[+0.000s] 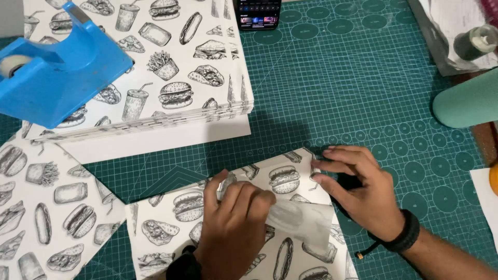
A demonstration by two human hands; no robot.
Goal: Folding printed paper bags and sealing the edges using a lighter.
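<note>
Head view, looking down at a green cutting mat (363,93) printed with a grid and circles. Two bare hands work on a sheet (171,223) of white paper patterned with black-and-white fast-food drawings, lying on the mat at the bottom centre. The left hand (231,228) lies on the sheet's middle, fingers together and curled, pinching a folded-over flap (303,220) whose plain grey underside faces up. The right hand (358,192), with a black band at the wrist, sits at the sheet's upper right corner; thumb and forefinger are close together, nipping the paper's edge, the other fingers spread on the mat.

At upper left a stack (176,67) of the same patterned paper rests on the mat, with a blue tape dispenser (57,78) standing on its left part. Another patterned sheet (46,218) lies at lower left, just beside the sheet being folded. A phone (258,13) with a lit screen lies at the top edge. A pale green cylinder (467,101) lies at the right, well apart from the hands.
</note>
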